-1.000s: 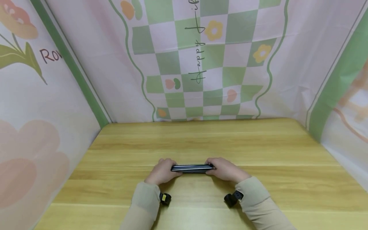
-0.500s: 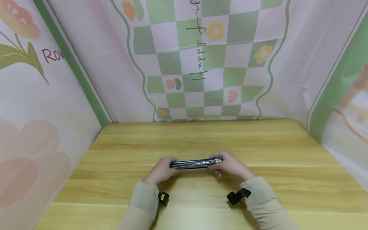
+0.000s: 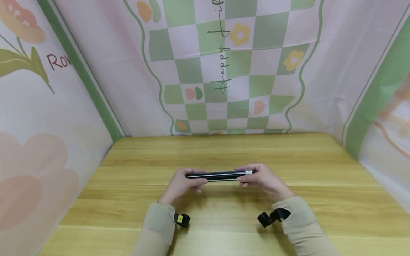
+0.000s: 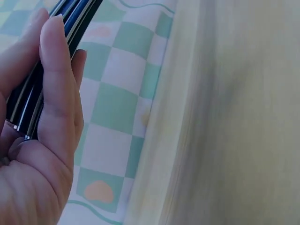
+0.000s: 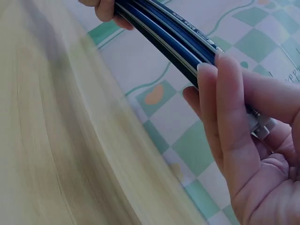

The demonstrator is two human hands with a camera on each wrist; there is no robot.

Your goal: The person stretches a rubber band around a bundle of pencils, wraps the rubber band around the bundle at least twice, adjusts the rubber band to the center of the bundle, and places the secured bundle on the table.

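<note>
A bundle of dark blue and black striped pencils (image 3: 221, 176) is held level above the table, spanning both hands. Its left end sits in my left hand (image 3: 181, 185), thumb in front and fingers behind. My right hand (image 3: 268, 180) grips the other end, where silvery ferrules and pale eraser tips (image 3: 248, 172) stick out. In the left wrist view, the pencils (image 4: 77, 21) run between the thumb and fingers. Small white print shows along one pencil (image 5: 190, 26) in the right wrist view. The exact number of pencils cannot be made out.
A wood-grain table (image 3: 224, 151) lies beneath the hands. Behind it hangs a cloth (image 3: 238, 81) with a green and white check print, and printed cloth also flanks both sides. Black wrist cameras (image 3: 182, 219) hang at the cuffs of beige sleeves (image 3: 160, 222).
Both hands have risen slightly and moved away from me with the pencils. The right hand has shifted rightward, its grip changing, and the ferrule ends now show at the right.
</note>
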